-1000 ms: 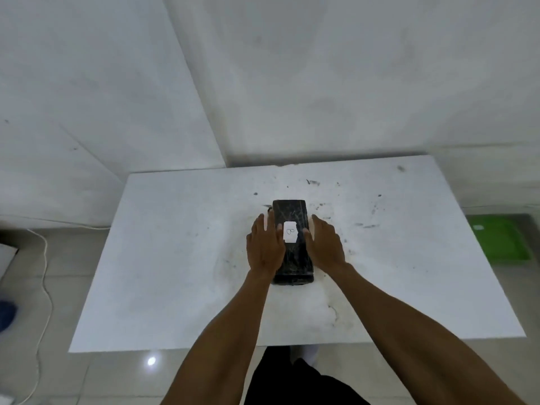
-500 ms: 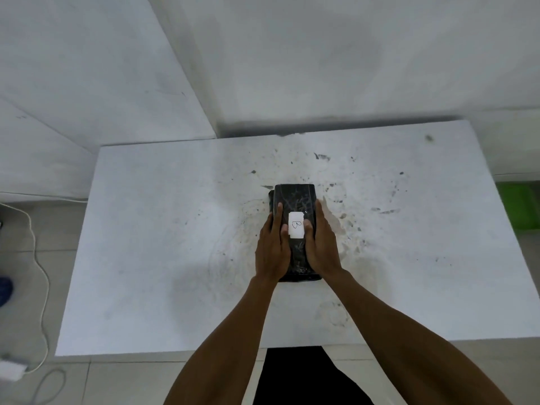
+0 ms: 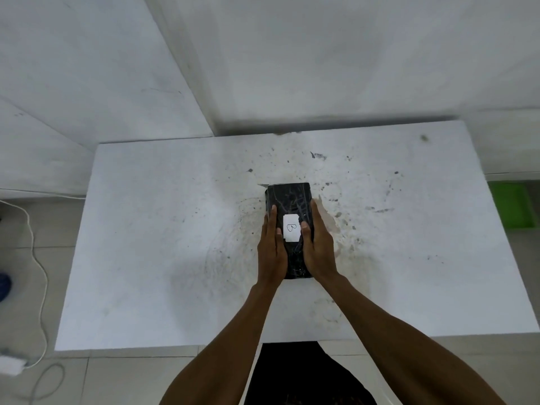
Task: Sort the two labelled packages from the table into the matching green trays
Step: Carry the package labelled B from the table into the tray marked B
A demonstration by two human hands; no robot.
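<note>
A black wrapped package (image 3: 289, 200) lies lengthwise in the middle of the white table (image 3: 146, 244). A white label with a handwritten "B" (image 3: 291, 231) is stuck on its top. My left hand (image 3: 271, 249) clasps its left side and my right hand (image 3: 318, 247) clasps its right side, thumbs on top beside the label. The package still seems to rest on the table. One green tray (image 3: 512, 209) shows on the floor past the table's right edge, cut off by the table. I see no second package and no second tray.
The table stands in a corner of white walls (image 3: 321, 54). A white cable (image 3: 38, 258) and a white adapter (image 3: 10, 365) lie on the tiled floor at the left. Something blue (image 3: 4, 286) peeks in at the left edge.
Both hands have closed in tighter on the package's sides. The view has dropped and drawn closer, so the green tray sits nearer the right edge.
</note>
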